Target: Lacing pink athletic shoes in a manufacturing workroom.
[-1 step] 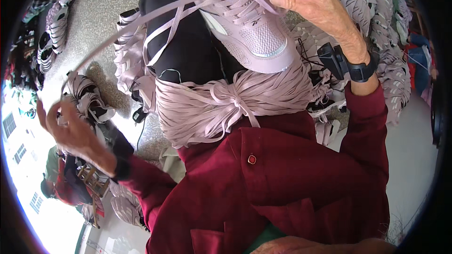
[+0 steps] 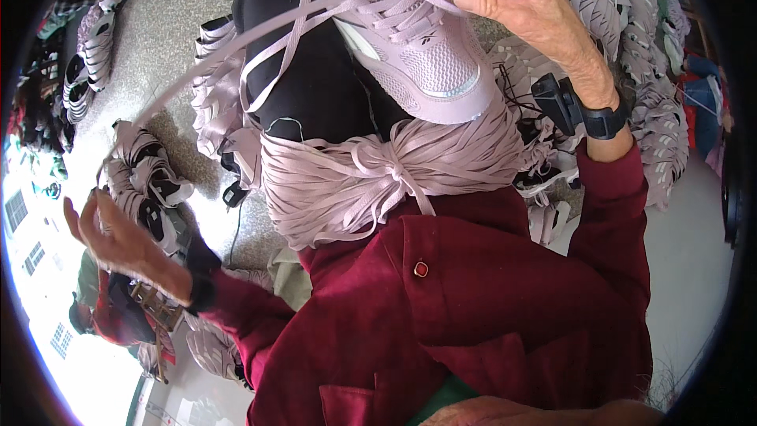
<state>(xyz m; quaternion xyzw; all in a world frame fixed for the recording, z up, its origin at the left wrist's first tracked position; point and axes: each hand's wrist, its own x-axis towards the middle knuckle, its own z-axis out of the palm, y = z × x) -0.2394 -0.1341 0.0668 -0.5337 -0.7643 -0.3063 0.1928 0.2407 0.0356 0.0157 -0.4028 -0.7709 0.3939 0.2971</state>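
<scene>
A pale lilac sneaker (image 2: 430, 51) lies across my black-covered lap, toe toward me, its laces partly threaded. My left hand (image 2: 130, 241) is out at the left, fingertips pinched on a long lilac shoelace (image 2: 213, 51) that stretches across to the shoe. Beside the shoe's right side is my right hand (image 2: 540, 20), thumb and fingers apart, with a loop of lace passing close to the thumb tip. Its other fingers are partly cut off at the top edge. Under the toe, a thick bundle of lilac laces (image 2: 331, 177) is tied in the middle across my lap.
Rows of matching lilac shoes (image 2: 217, 102) stand on the speckled floor (image 2: 177, 31) to the left. More shoe parts (image 2: 658, 138) are stacked at the right. Another person (image 2: 110, 308) is at the far left by a wooden stool (image 2: 158, 308).
My left hand has dropped slightly, and the lace held in it now slants lower at its outer end. The shoe and my right hand have hardly moved.
</scene>
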